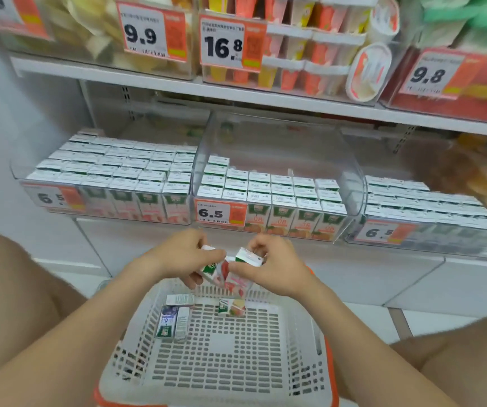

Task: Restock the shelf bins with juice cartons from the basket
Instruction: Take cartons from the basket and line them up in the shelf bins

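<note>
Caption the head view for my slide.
Left hand and right hand hold juice cartons above the white basket, below the part-filled middle bin.

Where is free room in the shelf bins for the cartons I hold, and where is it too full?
The middle bin is bare at the back, behind its carton rows, between its clear side walls. The left bin and right bin are packed full. The basket floor is mostly bare too.
</note>
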{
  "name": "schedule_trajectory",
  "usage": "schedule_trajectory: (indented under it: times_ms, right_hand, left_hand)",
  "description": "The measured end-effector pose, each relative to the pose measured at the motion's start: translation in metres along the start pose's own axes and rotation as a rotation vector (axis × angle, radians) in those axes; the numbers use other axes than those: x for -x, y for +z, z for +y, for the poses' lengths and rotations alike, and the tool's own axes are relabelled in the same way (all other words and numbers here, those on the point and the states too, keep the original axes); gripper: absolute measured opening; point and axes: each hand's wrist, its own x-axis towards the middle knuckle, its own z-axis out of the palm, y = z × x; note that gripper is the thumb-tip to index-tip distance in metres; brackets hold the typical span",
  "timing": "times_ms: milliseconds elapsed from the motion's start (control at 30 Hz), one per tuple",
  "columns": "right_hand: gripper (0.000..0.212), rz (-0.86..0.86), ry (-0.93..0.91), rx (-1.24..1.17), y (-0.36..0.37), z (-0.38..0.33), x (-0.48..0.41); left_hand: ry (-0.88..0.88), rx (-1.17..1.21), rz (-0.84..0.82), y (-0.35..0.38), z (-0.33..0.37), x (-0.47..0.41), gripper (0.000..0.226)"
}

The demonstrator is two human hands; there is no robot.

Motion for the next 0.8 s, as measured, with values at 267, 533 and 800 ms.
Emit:
schedule_trajectory:
  times_ms: [267, 533, 800]
  right_hand:
    - [0.023, 0.137, -0.254, -0.112, -0.025, -0.062, 0.000]
    - [0.026, 0.408, -0.197, -0.207, -0.071, -0.085, -0.019]
    - [0.023, 0.630, -0.106, -0.306, -0.087, -0.092, -0.018]
  left_hand:
    - [0.269, 0.131, 0.228, -0.025, 0.051, 0.042, 0.019]
    - [0.301, 0.646, 0.006, -0.051, 0.084, 0.038, 0.033]
    - [0.387, 0.287, 0.324, -0.057, 0.088, 0.022, 0.023]
